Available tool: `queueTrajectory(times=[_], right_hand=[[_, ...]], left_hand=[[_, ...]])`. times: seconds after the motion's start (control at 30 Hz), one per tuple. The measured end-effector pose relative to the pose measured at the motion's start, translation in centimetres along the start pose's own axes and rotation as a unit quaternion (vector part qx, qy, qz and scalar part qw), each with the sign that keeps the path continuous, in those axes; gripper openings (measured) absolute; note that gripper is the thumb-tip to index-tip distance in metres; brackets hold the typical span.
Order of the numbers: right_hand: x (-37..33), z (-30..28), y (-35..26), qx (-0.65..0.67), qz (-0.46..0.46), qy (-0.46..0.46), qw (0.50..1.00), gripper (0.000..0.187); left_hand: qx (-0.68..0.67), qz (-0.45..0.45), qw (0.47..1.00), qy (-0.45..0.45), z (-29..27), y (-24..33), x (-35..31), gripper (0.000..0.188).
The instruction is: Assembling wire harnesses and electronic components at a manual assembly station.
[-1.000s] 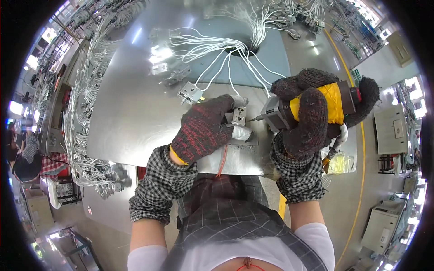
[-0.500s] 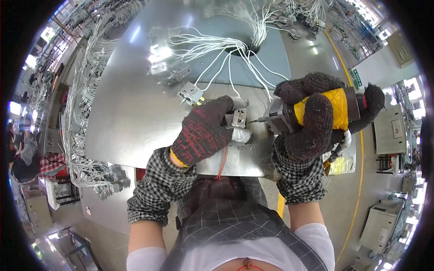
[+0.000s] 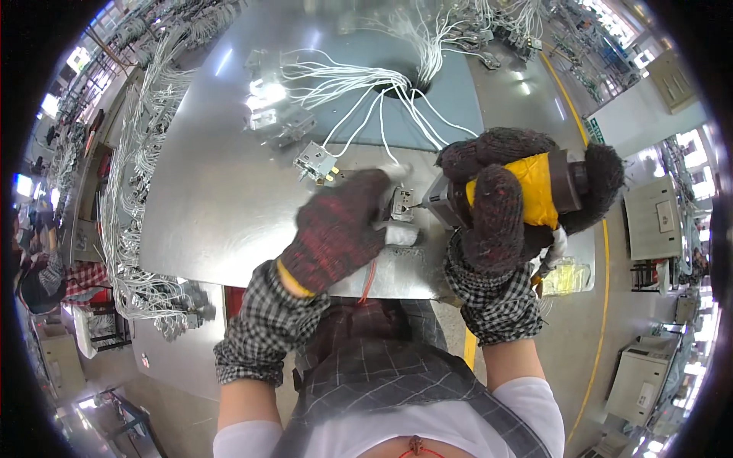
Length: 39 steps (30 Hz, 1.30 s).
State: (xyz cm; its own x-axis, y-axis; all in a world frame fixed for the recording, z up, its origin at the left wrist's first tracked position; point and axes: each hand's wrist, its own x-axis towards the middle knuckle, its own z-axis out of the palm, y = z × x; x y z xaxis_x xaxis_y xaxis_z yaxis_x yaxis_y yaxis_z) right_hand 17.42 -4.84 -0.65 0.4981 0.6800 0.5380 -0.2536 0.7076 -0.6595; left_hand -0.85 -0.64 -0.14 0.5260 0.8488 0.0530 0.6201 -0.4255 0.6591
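Observation:
My left hand [image 3: 336, 233], in a dark red-black knit glove with pale tape around the fingertips, has its thumb and a finger on either side of a small metal socket block [image 3: 402, 204]. Motion blurs the fingers. In my right hand [image 3: 498, 221], gloved in dark knit, is a power screwdriver [image 3: 544, 197] wrapped in yellow tape. It lies sideways, its bit pointing left at the block and apparently touching it. A second socket block [image 3: 314, 160] with white wires and brass-coloured prongs rests beyond my left hand.
White wires [image 3: 359, 74] spread from a round hole [image 3: 405, 88] in the metal worktable [image 3: 206, 198]. Wire bundles [image 3: 134, 191] hang along its left side. Red wires [image 3: 369, 281] reach the near edge. A clear yellowish packet [image 3: 566, 276] lies right of my right sleeve.
My right hand and the screwdriver have moved left, closing the gap between the bit and the socket block. My left hand has shifted slightly and is now blurred.

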Motion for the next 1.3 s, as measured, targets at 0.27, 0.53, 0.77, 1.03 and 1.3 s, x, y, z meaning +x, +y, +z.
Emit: queueTrajectory(times=[0.27, 0.53, 0.77, 1.03, 1.3], right_hand=[[1.6, 3.4, 0.3, -0.05, -0.128, -0.12, 0.983, 0.06], [0.7, 2.3, 1.0, -0.12, -0.109, -0.104, 0.981, 0.088], [1.1, 3.9, -0.8, -0.118, -0.066, -0.042, 0.99, 0.07], [1.1, 2.4, 0.1, -0.173, -0.126, -0.061, 0.975, 0.077], [3.2, 2.1, -2.1, 0.009, -0.123, 0.056, 0.991, 0.079]], left_hand=[[0.086, -0.048, 0.974, 0.206, -0.5, -6.8, -0.1, 0.047], [-0.333, 0.02, 0.91, 0.245, -0.7, -5.7, 1.5, 0.045], [-0.239, 0.038, 0.929, 0.279, 0.3, -2.3, 2.2, 0.046], [-0.318, 0.162, 0.929, 0.096, 1.4, -6.3, 3.0, 0.052], [-0.182, 0.151, 0.971, 0.019, 1.0, -1.3, 1.9, 0.06]])
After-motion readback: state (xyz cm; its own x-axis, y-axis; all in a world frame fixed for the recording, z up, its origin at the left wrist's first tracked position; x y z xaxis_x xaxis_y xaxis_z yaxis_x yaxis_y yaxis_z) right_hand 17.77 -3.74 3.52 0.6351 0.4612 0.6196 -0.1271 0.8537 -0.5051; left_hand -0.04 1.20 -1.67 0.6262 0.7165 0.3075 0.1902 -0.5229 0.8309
